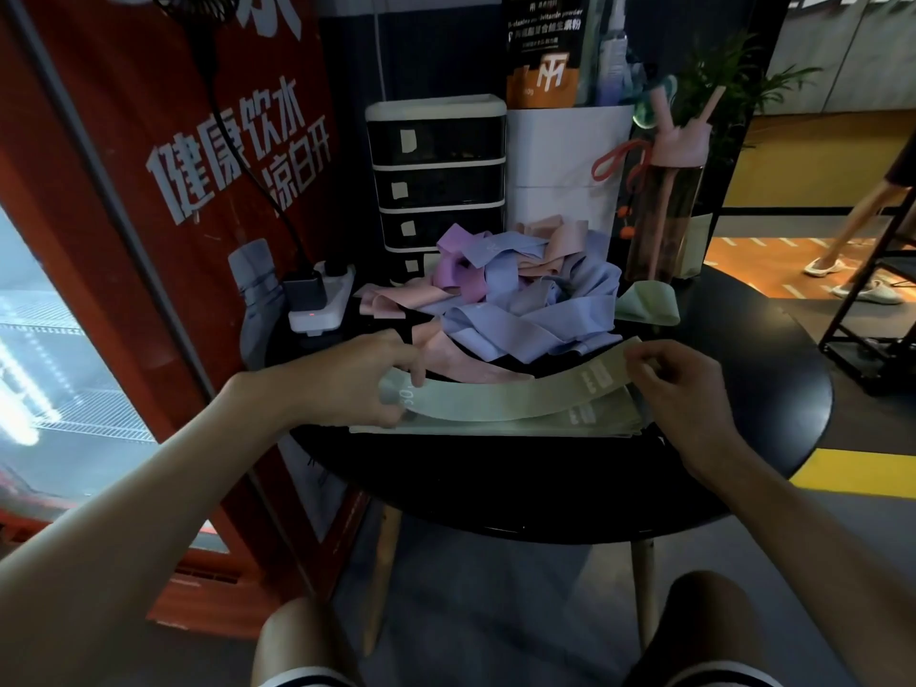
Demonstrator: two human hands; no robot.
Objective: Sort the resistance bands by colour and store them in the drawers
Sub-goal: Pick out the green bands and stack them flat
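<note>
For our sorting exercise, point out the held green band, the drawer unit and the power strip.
green band (pixel 500 401), head view, middle of its strip
drawer unit (pixel 446 185), head view, front of second drawer
power strip (pixel 329 302), head view, its white body

At the far edge of your worktop (pixel 495 488) stands the drawer unit (pixel 438 176). A box (pixel 560 166) is just beside it on the right, and a pouch (pixel 545 52) rises above the box top. A bottle (pixel 666 210) stands right of the box, near the far right edge. The heap of bands (pixel 520 300) lies mid-worktop, right before the drawer unit and box. A loose band (pixel 647 302) lies just right of the heap, before the bottle. A power strip (pixel 322 300) sits at the left edge. Near the front lies a flat stack of bands (pixel 585 421). Just over it hangs a single band (pixel 500 396), pinched at its left end by your left hand (pixel 367 379) and at its right end by your right hand (pixel 689 394).
</note>
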